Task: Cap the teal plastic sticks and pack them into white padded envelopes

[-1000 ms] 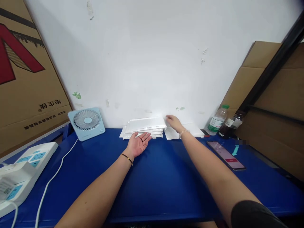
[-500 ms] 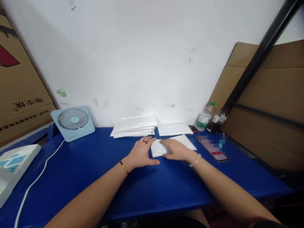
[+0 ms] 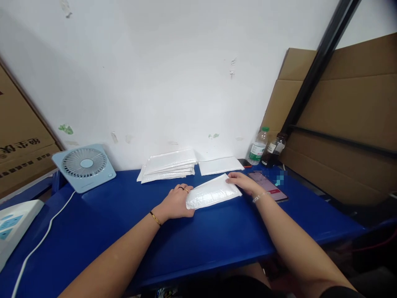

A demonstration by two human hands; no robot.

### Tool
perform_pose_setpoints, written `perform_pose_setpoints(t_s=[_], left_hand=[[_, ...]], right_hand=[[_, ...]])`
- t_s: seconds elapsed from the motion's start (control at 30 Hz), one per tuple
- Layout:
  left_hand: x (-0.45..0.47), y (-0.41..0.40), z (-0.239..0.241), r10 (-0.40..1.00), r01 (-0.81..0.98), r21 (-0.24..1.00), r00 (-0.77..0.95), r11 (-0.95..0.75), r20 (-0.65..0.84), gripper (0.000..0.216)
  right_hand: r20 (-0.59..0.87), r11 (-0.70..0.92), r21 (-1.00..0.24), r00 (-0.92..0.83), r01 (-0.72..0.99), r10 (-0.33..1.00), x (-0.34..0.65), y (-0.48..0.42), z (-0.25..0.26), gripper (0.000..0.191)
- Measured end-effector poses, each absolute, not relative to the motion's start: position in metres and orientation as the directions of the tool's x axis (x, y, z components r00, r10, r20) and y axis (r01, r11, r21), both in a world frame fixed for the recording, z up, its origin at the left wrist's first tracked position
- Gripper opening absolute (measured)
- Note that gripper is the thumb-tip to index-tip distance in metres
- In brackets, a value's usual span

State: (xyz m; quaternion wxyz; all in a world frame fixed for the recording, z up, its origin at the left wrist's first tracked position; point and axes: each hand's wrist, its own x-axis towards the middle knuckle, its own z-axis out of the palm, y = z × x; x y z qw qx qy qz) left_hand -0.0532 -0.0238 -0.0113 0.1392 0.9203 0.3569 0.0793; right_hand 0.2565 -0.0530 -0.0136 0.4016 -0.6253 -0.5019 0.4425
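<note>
Since half a second ago our right hand [image 3: 242, 182] has gone from the middle of the white padded envelope [image 3: 214, 192] to its right end, and our left hand [image 3: 178, 203] has come onto its left end. Both hands are partly closed: the left curls around that end with the thumb on the near side, while the right pinches the far right corner between bent fingers and thumb. We have the envelope over the middle of the blue table [image 3: 211, 240], between the far and near edges; whether it touches the surface we cannot tell. Along the far edge, against the wall, we see a stack of white envelopes [image 3: 169, 165] and, just to its right, a single white envelope [image 3: 221, 165]. Our light blue fan [image 3: 85, 165] stands by the far left corner. Towards the far right corner stand a green-capped bottle [image 3: 257, 149] and a dark bottle [image 3: 274, 151], with a phone [image 3: 273, 188] lying nearer us, partly behind our right wrist.
</note>
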Motion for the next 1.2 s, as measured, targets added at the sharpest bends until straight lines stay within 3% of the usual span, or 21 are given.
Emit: perform_pose_setpoints(t_s=[0.13, 0.27, 0.4, 0.5, 0.73, 0.87, 0.97, 1.07, 1.13, 1.2], left_hand=[[-0.042, -0.031, -0.015, 0.729, 0.682, 0.301, 0.681, -0.666, 0.069, 0.107], [-0.035, -0.033, -0.010, 0.767, 0.735, 0.228, 0.633, -0.639, 0.108, 0.089], [-0.046, -0.023, 0.021, 0.752, 0.756, 0.011, 0.650, -0.655, 0.107, 0.081], [-0.051, -0.018, 0.062, 0.733, 0.725, -0.148, 0.680, -0.673, -0.003, 0.079], [-0.033, -0.034, 0.147, 0.733, 0.631, -0.385, 0.637, -0.674, -0.238, 0.063], [-0.029, -0.037, 0.166, 0.753, 0.647, -0.391, 0.602, -0.655, -0.265, 0.063], [-0.031, -0.035, 0.175, 0.783, 0.684, -0.383, 0.561, -0.621, -0.268, 0.068], [-0.033, -0.036, 0.183, 0.819, 0.717, -0.396, 0.512, -0.574, -0.260, 0.073], [-0.034, -0.036, 0.185, 0.825, 0.733, -0.379, 0.502, -0.565, -0.260, 0.072], [-0.036, -0.033, 0.183, 0.822, 0.751, -0.336, 0.508, -0.569, -0.256, 0.069]], right_hand=[[-0.143, -0.140, -0.989, 0.080, -0.041, 0.986, 0.234, -0.051, -0.015, 0.024], [-0.066, -0.056, -0.993, 0.095, -0.108, 0.993, 0.230, -0.048, -0.017, 0.040], [-0.060, -0.063, -0.998, 0.110, 0.022, 0.992, 0.240, -0.042, -0.026, 0.049], [-0.103, -0.116, -0.982, 0.091, 0.147, 0.990, 0.246, -0.038, -0.033, 0.041], [-0.019, -0.048, -0.927, 0.081, 0.373, 0.997, 0.252, -0.038, -0.030, 0.032], [0.051, 0.101, -0.884, -0.122, 0.456, 0.991, 0.249, -0.046, -0.022, 0.048], [0.047, 0.219, -0.829, -0.325, 0.514, 0.944, 0.243, -0.052, -0.019, 0.078], [0.071, 0.322, -0.747, -0.411, 0.582, 0.909, 0.230, -0.053, -0.023, 0.101], [0.127, 0.380, -0.686, -0.412, 0.620, 0.902, 0.219, -0.051, -0.027, 0.100], [0.199, 0.437, -0.631, -0.411, 0.641, 0.890, 0.208, -0.048, -0.030, 0.086]])
